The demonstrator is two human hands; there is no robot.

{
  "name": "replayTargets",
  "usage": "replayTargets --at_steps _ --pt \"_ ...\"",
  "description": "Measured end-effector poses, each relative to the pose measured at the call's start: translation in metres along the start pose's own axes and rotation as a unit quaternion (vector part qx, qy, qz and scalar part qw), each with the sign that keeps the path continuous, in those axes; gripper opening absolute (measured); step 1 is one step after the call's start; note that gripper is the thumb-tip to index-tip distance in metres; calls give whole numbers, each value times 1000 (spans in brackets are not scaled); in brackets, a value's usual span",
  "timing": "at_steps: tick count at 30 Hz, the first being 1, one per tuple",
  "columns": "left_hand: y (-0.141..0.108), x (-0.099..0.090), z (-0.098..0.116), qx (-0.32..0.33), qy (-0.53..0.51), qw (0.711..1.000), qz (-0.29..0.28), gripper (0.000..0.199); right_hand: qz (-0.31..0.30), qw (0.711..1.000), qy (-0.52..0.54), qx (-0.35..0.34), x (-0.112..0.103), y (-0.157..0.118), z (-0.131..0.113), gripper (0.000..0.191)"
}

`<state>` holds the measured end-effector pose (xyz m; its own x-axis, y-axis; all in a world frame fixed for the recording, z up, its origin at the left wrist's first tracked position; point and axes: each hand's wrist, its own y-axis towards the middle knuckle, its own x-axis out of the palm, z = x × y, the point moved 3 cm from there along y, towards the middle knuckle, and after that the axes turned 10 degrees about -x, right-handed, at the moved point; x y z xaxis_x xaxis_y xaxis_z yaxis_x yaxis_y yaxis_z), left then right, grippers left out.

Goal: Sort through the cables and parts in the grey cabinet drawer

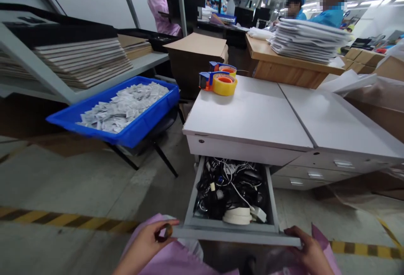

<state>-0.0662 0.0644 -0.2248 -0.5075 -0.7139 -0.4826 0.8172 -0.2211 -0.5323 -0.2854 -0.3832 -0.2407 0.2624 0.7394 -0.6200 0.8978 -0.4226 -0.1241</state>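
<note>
An open drawer (pixel 230 233) juts out from the white cabinet, filled with tangled black and white cables (pixel 221 186). A round white object (pixel 237 216) and a white plug-like block (pixel 259 213) lie near its front. My left hand (pixel 148 239) is closed around a small brownish ring (pixel 163 233) that looks like a roll of tape, its fingertips at the left end of the drawer front. At the right end, my right hand (pixel 307 249) grips the drawer's front edge, fingers over the top. Some fingers of both hands are hidden.
Two yellow tape rolls in blue dispensers (pixel 224 84) stand on the white cabinet top (pixel 249 115). To the left, a blue tray (pixel 135 134) of small white packets rests on a chair. Cardboard sheets fill the shelf (pixel 82 62). Co-workers (pixel 334 9) are farther back.
</note>
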Motion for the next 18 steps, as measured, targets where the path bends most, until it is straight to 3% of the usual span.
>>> replayTargets --at_steps 7,15,18 --pt "-16 9 -9 5 6 1000 -30 40 -48 998 -2 42 -4 -15 -8 24" --pt "-18 10 -2 24 28 998 -57 35 -68 997 -27 -3 -6 -14 -23 20" --pt "-25 2 1 29 19 998 -50 30 -94 995 -31 -5 -11 -17 -20 19"
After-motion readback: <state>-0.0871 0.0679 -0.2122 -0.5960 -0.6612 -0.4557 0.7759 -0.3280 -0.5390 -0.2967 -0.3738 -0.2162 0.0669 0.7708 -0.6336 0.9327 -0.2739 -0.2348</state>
